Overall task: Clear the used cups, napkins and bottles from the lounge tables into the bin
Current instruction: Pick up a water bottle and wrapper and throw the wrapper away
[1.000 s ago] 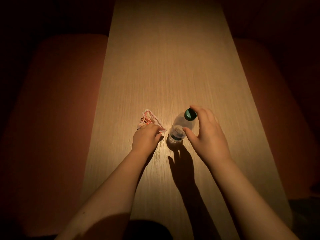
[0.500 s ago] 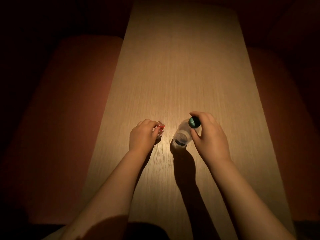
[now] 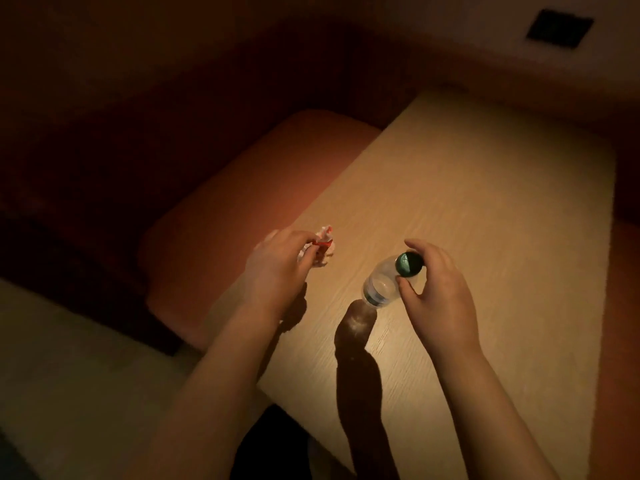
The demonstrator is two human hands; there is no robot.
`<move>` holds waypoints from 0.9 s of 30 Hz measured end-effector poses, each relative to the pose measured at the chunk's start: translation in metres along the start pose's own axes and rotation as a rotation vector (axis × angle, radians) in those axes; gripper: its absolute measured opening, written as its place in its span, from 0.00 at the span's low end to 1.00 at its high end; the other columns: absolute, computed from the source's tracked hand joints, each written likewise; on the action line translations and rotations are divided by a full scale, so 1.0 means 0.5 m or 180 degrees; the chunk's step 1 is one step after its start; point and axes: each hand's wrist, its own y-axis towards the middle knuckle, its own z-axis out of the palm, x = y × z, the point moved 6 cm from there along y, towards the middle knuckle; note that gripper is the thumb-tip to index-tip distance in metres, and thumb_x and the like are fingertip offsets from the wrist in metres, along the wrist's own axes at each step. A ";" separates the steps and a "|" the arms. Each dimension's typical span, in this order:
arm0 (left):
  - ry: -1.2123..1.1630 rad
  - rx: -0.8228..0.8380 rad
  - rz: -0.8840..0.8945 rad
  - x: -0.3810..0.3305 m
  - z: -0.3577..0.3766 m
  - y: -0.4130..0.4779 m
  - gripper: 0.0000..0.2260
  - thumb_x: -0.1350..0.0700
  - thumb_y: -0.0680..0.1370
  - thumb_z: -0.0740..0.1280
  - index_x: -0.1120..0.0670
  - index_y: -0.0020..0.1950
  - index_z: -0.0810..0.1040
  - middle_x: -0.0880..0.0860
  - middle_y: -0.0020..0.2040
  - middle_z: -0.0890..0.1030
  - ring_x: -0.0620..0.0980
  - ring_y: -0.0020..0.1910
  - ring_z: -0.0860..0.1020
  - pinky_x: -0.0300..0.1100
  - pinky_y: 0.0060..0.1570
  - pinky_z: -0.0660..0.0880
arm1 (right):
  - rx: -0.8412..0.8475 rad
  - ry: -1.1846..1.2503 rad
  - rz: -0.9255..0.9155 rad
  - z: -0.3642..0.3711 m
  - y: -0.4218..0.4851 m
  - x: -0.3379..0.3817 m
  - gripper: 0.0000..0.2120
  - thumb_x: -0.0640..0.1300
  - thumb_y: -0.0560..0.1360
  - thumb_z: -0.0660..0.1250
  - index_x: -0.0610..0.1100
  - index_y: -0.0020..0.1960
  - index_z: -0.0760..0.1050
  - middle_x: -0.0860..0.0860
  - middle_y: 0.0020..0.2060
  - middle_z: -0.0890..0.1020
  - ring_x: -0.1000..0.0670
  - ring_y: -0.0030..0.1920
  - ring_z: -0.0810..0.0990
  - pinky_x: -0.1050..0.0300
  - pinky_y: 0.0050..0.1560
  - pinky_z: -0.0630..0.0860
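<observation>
A crumpled white and red napkin (image 3: 82, 244) is pinched in the fingers of my left hand (image 3: 277, 263), held just above the left edge of the wooden table (image 3: 485, 209). A small clear plastic bottle (image 3: 382, 284) with a dark green cap (image 3: 408, 264) hangs tilted above the table. My right hand (image 3: 438, 289) grips it near the cap between thumb and fingers. The bottle's shadow falls on the tabletop below it.
An orange upholstered seat (image 3: 235, 216) runs along the table's left side, with a dark backrest behind it. Pale floor (image 3: 69, 358) lies at the lower left. A dark vent (image 3: 559, 28) sits in the wall at the top right. No bin is in view.
Both hands have lifted their items off the table: the napkin is now bunched in my left hand and the bottle is raised. The camera has swung left, showing the seat and floor.
</observation>
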 end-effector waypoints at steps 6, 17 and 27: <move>0.0350 -0.0687 -0.0519 0.032 -0.165 -0.255 0.09 0.51 0.78 0.62 0.51 0.53 0.80 0.48 0.48 0.79 0.46 0.46 0.76 0.43 0.42 0.75 | 0.0708 0.0086 -0.0782 0.033 -0.139 0.132 0.24 0.41 0.73 0.70 0.50 0.67 0.69 0.55 0.61 0.75 0.53 0.63 0.72 0.63 0.59 0.67; 0.1099 -0.1938 -0.1926 0.132 -0.534 -0.801 0.04 0.55 0.74 0.70 0.53 0.47 0.82 0.48 0.43 0.80 0.48 0.42 0.78 0.42 0.37 0.74 | 0.2052 0.0631 -0.2356 0.144 -0.502 0.550 0.23 0.46 0.74 0.69 0.53 0.67 0.68 0.58 0.61 0.73 0.56 0.62 0.71 0.61 0.57 0.69; 0.1807 -0.2734 -0.3152 0.165 -0.813 -1.440 0.07 0.52 0.73 0.69 0.53 0.47 0.81 0.49 0.45 0.81 0.50 0.44 0.79 0.41 0.39 0.73 | 0.2767 0.0956 -0.3673 0.229 -1.034 0.908 0.21 0.42 0.73 0.70 0.51 0.64 0.71 0.56 0.58 0.75 0.54 0.61 0.70 0.60 0.60 0.68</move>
